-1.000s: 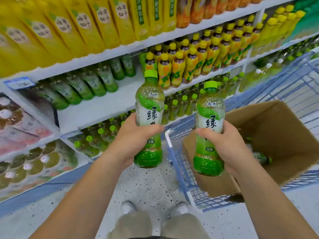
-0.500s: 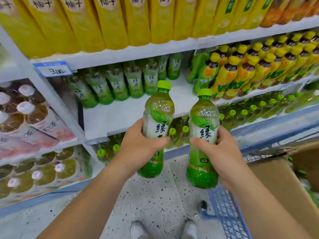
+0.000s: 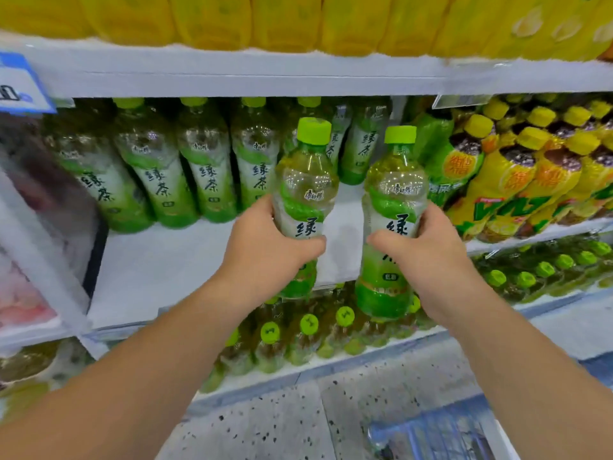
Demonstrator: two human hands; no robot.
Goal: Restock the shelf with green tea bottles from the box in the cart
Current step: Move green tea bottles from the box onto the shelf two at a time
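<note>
Hovering before the shelf (image 3: 159, 267), the left bottle (image 3: 305, 180) is gripped by the left hand (image 3: 265, 247), the right bottle (image 3: 394, 194) by the right hand (image 3: 428, 250); placement before the stocked row (image 3: 205, 174) is judged next.

two held bottles (image 3: 306, 190) before shelf (image 3: 159, 270), stocked row (image 3: 172, 174) behind

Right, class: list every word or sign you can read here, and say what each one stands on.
"绿茶": stocked green tea bottles on the shelf.
"绿": left bottle, in the left hand, and right bottle, in the right hand; the rest is covered.
Small brand print above it: too blurred.
Green lettering on the yellow bottles: blurred.
Blue price tag: unreadable.
</note>
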